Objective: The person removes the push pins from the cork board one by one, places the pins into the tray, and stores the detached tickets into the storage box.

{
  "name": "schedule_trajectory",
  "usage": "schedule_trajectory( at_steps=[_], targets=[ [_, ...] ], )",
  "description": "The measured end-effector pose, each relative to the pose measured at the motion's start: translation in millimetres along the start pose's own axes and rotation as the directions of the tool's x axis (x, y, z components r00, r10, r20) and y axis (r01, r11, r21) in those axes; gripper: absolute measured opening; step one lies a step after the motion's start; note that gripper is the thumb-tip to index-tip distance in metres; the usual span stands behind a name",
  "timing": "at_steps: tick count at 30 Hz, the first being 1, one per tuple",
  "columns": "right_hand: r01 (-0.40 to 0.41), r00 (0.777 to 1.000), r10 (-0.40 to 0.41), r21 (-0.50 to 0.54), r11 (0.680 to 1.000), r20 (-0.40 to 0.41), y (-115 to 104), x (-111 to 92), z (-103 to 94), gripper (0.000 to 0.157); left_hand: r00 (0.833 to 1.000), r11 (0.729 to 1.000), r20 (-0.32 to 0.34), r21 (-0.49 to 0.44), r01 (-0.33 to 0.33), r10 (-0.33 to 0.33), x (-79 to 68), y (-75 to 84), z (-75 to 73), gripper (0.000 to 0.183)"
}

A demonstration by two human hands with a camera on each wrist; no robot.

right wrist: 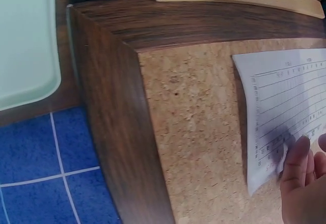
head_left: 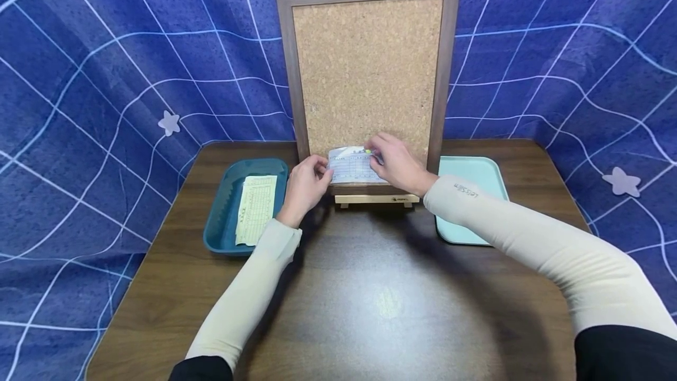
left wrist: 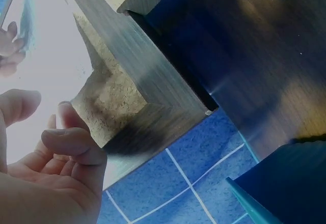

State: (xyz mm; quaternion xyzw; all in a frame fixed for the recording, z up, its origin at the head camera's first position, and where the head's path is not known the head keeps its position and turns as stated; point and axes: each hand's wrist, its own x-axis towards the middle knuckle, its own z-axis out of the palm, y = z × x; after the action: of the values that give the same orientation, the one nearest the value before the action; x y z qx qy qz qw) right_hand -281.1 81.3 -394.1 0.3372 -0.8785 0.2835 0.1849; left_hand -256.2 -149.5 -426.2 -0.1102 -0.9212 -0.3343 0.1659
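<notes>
A white printed form (head_left: pixel 349 168) lies against the lower part of a framed cork board (head_left: pixel 370 69). At its upper right corner my right hand (head_left: pixel 395 160) pinches a small yellow-green pushpin (head_left: pixel 368 151); the right wrist view shows those fingertips (right wrist: pixel 300 145) right at the form's corner, the pin hidden there. My left hand (head_left: pixel 307 186) is at the form's left edge, fingers bent. In the left wrist view its thumb and fingertips (left wrist: pixel 56 135) overlap the glaring sheet, and I cannot tell whether they pinch it.
The board leans on a small wooden easel (head_left: pixel 378 199) on a brown table (head_left: pixel 365 287). To the left stands a dark teal tray (head_left: pixel 215 225) with pale yellow printed slips (head_left: pixel 256 210). A mint tray (head_left: pixel 465 234) is on the right, partly behind my sleeve. Blue cloth hangs behind.
</notes>
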Motion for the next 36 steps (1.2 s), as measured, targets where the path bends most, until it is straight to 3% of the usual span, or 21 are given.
schedule_trajectory(
  at_steps=[9,22,29,36],
  targets=[
    [-0.047,0.999,0.047,-0.009,0.999,0.022,-3,3,3.2,0.018,1.0,1.0,0.007,0.005,-0.004,0.004,0.7,2.1,2.4,0.009],
    [-0.04,0.999,0.042,-0.059,0.997,0.029,-4,5,6.5,0.017,0.999,0.999,-0.001,0.009,-0.045,0.045,1.7,3.2,1.8,0.005],
    [-0.034,0.999,0.034,-0.115,0.993,0.002,-6,7,9.2,0.016,0.999,0.999,0.006,0.004,-0.043,0.043,1.1,4.9,0.2,0.005],
    [-0.085,0.996,0.083,-0.141,0.986,-0.023,-11,8,11.8,0.013,0.999,0.999,0.017,0.009,-0.046,0.046,0.1,5.6,-0.2,0.005]
  ],
)
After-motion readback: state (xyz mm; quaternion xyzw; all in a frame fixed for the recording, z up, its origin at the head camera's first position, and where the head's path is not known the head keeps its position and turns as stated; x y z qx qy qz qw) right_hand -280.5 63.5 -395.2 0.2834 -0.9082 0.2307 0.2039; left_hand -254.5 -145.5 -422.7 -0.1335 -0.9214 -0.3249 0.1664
